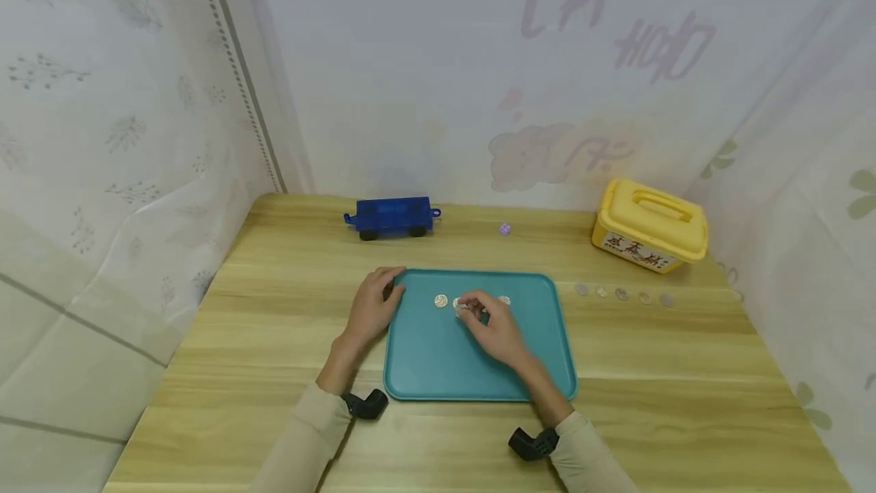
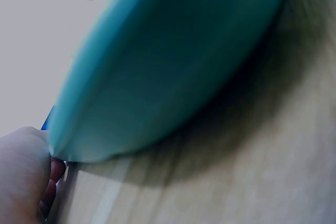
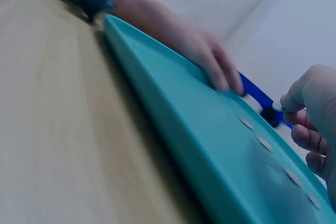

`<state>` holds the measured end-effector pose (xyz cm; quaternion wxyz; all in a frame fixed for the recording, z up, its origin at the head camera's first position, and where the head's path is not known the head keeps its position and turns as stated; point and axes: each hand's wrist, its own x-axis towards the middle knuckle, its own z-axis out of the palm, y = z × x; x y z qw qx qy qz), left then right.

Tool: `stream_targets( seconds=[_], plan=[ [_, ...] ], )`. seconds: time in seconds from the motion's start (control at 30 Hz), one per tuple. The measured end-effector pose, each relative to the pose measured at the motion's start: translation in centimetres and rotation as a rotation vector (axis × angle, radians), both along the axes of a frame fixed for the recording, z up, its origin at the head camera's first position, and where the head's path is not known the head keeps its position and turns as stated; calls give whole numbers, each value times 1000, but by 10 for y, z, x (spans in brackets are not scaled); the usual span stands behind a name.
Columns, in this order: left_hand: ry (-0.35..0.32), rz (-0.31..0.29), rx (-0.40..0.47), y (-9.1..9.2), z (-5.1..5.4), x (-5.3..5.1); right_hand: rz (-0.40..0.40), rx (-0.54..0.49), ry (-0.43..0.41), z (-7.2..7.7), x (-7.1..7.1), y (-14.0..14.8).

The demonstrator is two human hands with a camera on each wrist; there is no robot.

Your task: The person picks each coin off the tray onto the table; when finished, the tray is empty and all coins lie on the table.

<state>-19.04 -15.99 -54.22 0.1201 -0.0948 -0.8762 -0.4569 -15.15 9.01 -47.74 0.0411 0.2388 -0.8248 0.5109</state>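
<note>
My right hand [image 1: 496, 329] is over the teal tray [image 1: 438, 367] and pinches a coin [image 3: 278, 106] between thumb and fingertip. Below it, several coins [image 1: 441, 300] lie in a row on the tray, some partly hidden by the hand in the head view. At the tray's far left corner, my left hand [image 1: 372, 306] rests with thumb and index finger touching the rim. Its other fingers bend beside the tray's outer side in the left wrist view, which is blurred.
Right of the tray, several more coins [image 1: 620, 294] lie in a row on the wooden table [image 1: 274, 326]. Behind stand a blue toy wagon [image 1: 395, 216], a small purple piece [image 1: 504, 229] and a yellow lidded box [image 1: 650, 223] with a handle. Curtains [image 1: 411, 97] surround the table.
</note>
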Motion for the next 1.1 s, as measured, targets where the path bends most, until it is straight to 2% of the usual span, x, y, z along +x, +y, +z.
stream_targets(
  seconds=[0.13, 0.33, 0.53, 0.67, 0.77, 0.87, 1.0, 1.1],
  plan=[
    [5, 1, 5, 0, 0, 3, -72, -8, 23, -5, -7, 29],
    [-6, 9, -6, 0, 0, 4, -282, 12, -53, -27, -25, 90],
    [4, 7, -10, 0, 1, 3, -461, 44, -150, -33, -28, 146],
    [-5, 6, -4, -1, 1, 2, -558, 60, -209, -42, -25, 169],
    [-13, 5, -2, -1, 1, 2, -575, 95, -205, -48, -21, 178],
    [-16, 3, -8, -2, 1, 3, -564, 170, -155, -53, -20, 181],
    [-14, 2, -9, -1, -1, 2, -556, 273, -100, -54, -22, 183],
    [-8, 1, -10, -1, -1, 1, -537, 310, -76, -53, -21, 184]
  ],
)
